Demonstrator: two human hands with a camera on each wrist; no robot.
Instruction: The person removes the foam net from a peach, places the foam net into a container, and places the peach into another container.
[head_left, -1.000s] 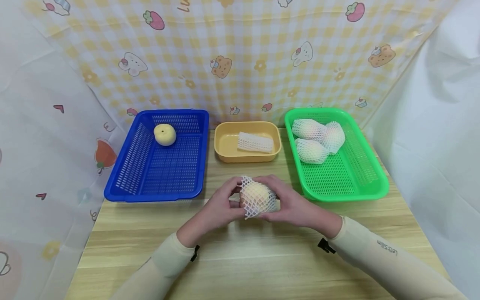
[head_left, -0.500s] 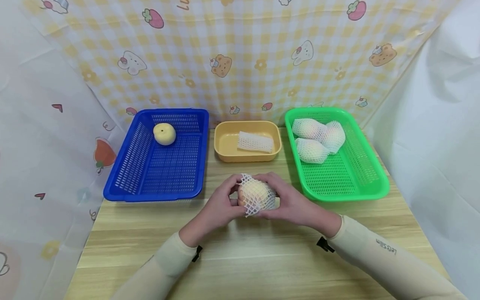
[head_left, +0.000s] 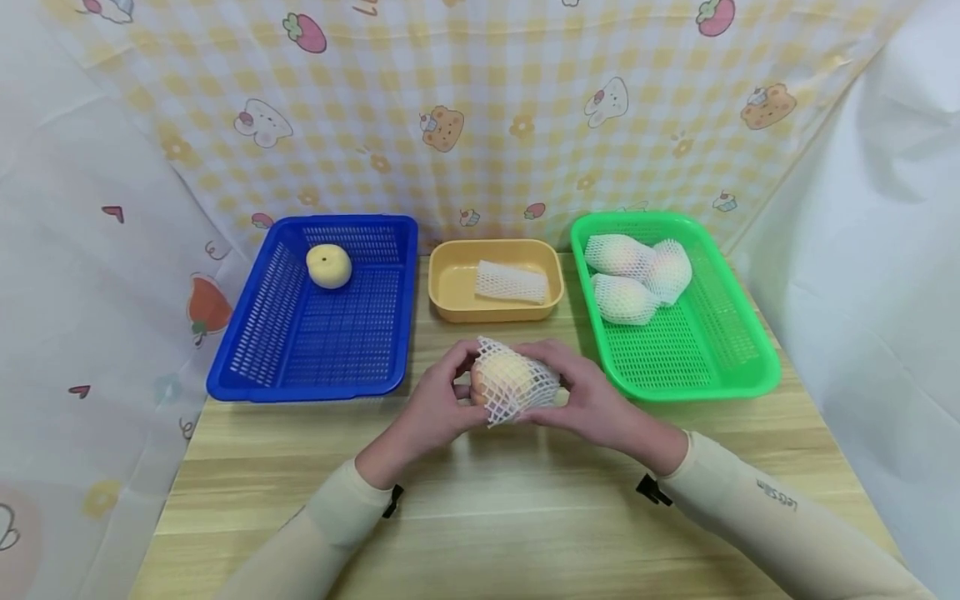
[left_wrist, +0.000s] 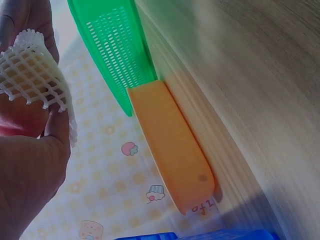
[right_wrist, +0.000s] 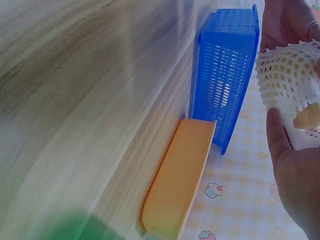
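Observation:
Between both hands, over the middle of the table, is a yellow-and-red peach (left_wrist: 20, 117) partly inside a white foam fruit net (head_left: 517, 392). My left hand (head_left: 442, 396) grips the peach's left side, thumb and fingers at the net's open edge. From the right, my right hand (head_left: 588, 396) holds the netted end, fingers on top and thumb below. The left wrist view shows bare red peach skin below the net's scalloped edge. In the right wrist view the net (right_wrist: 285, 75) stretches between the two hands.
A blue basket (head_left: 315, 392) at left holds one bare yellow peach (head_left: 329, 267). A yellow-orange tray (head_left: 495, 317) at the back middle contains a flat white foam net (head_left: 512, 282). Three netted fruits (head_left: 626, 300) lie in the green basket (head_left: 697, 392) at right.
Both hands have moved slightly up and away with the peach. The net's open edge now flares wider and its right end is pulled further right.

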